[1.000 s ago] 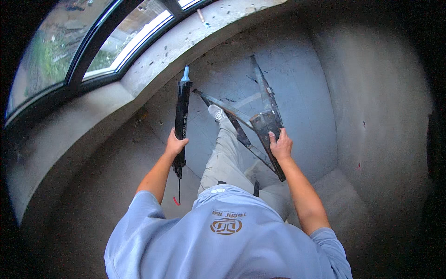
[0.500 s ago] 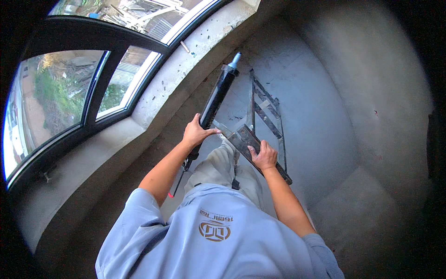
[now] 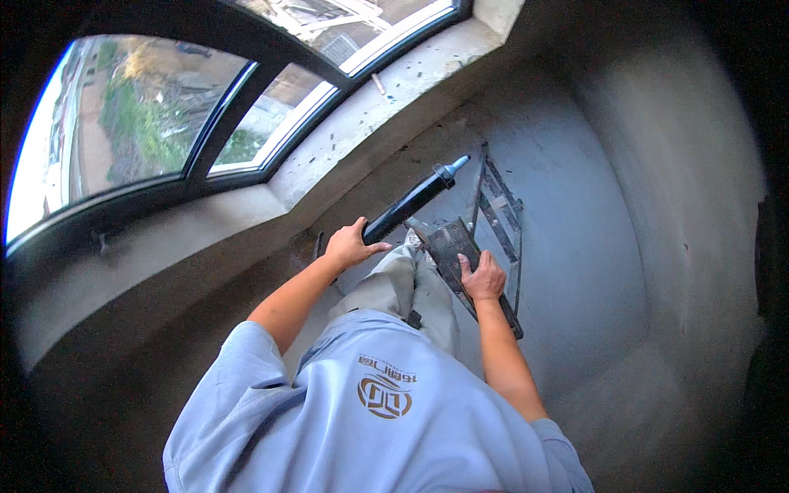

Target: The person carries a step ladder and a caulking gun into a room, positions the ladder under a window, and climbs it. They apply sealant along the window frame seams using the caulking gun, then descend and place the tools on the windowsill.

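My left hand is closed around the black barrel of a caulking gun. The gun tilts up and to the right, ending in a pale blue nozzle; its rear end is mostly hidden behind my hand and forearm. My right hand grips the edge of the dark, worn top board of a step stool, thumb on the upper face and fingers over the far side. Metal legs with crossbars stretch away from that board across the grey floor.
Along the left runs a dark-framed window with greenery and debris outside. Its pale concrete sill carries a short stick and scattered dark bits. A bare grey wall curves up on the right.
The caulking gun has swung from steep to a flatter tilt, its nozzle moving right and lower. My right hand stays on the step stool, and the window and sill have shifted right in view.
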Demonstrator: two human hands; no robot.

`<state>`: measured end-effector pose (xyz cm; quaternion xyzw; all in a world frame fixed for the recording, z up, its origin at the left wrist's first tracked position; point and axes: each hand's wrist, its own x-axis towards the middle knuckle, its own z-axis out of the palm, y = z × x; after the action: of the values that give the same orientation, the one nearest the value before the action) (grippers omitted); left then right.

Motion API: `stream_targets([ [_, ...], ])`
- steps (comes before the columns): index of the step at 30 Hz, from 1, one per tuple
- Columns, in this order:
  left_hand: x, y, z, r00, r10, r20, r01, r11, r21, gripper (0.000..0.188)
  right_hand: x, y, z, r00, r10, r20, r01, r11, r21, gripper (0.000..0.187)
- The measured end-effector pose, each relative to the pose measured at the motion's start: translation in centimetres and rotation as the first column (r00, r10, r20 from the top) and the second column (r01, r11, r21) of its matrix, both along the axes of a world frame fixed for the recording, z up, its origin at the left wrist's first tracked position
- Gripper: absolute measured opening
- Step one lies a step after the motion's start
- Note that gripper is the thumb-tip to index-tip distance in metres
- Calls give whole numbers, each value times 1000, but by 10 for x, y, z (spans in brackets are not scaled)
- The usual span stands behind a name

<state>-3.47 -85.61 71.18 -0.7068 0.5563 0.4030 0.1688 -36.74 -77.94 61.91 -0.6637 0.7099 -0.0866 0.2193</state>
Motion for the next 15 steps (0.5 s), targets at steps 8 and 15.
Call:
stream_targets([
  [8,19,72,28,986,164,8,-163,984,-77,103,-9,11,-14,996,-19,-83,11,996,-87,60],
  [15,59,115,98,941,339,5,-329,917,-226,83,-9,16,10,996,-17,-82,19,1000,21,64],
])
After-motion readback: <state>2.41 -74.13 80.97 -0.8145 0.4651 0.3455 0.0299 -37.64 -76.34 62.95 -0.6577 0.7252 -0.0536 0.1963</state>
